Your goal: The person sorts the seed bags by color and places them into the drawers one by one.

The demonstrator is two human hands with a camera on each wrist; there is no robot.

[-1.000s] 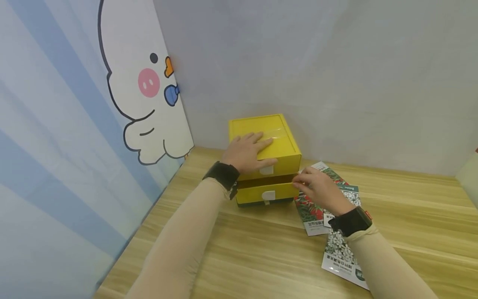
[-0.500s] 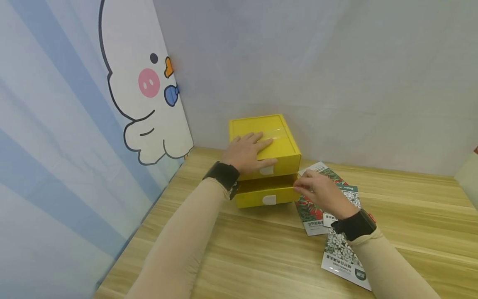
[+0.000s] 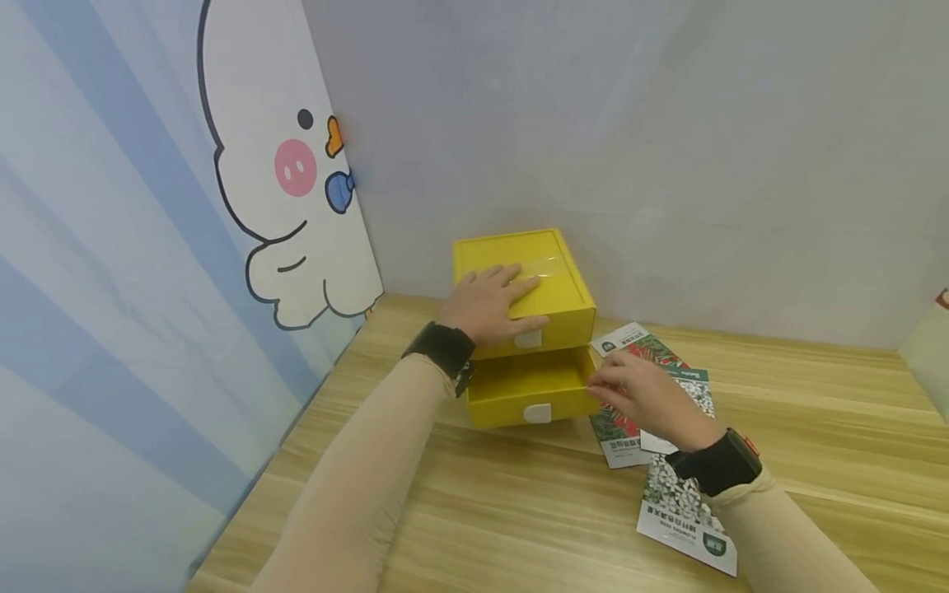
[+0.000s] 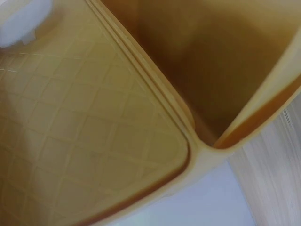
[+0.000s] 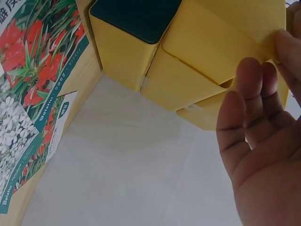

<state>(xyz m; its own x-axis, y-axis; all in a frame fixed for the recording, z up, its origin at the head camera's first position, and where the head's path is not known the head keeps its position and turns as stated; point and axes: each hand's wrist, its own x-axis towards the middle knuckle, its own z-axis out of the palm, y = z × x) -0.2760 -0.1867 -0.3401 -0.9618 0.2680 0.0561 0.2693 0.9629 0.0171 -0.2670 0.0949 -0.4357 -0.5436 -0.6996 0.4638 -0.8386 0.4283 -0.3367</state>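
A yellow box of stacked drawers (image 3: 511, 247) stands against the back wall, with a drawer (image 3: 497, 411) below its top section pulled out. My left hand (image 3: 485, 306) rests on the box's top, fingers spread. At the pulled-out drawer's right front corner, my right hand (image 3: 652, 399) pinches the edge between thumb and fingers. In the right wrist view, the fingers (image 5: 230, 113) show beside the yellow wall, above a dark green base (image 5: 136, 16). The left wrist view looks into the drawer's bare inside (image 4: 216, 52), next to a diamond-patterned front (image 4: 94, 136).
Several flower seed packets lie on the wooden table (image 3: 460, 511) to the right. A red-flowered packet (image 3: 619, 441) is partly under a white-flowered one (image 3: 697, 387), and another white-flowered packet (image 3: 678, 515) lies nearer. A cartoon-printed curtain (image 3: 245, 165) hangs at left.
The drawer has slid out toward me, showing more of its inside. My right hand has moved nearer and slightly right with it. My left hand has stayed on the box's top.
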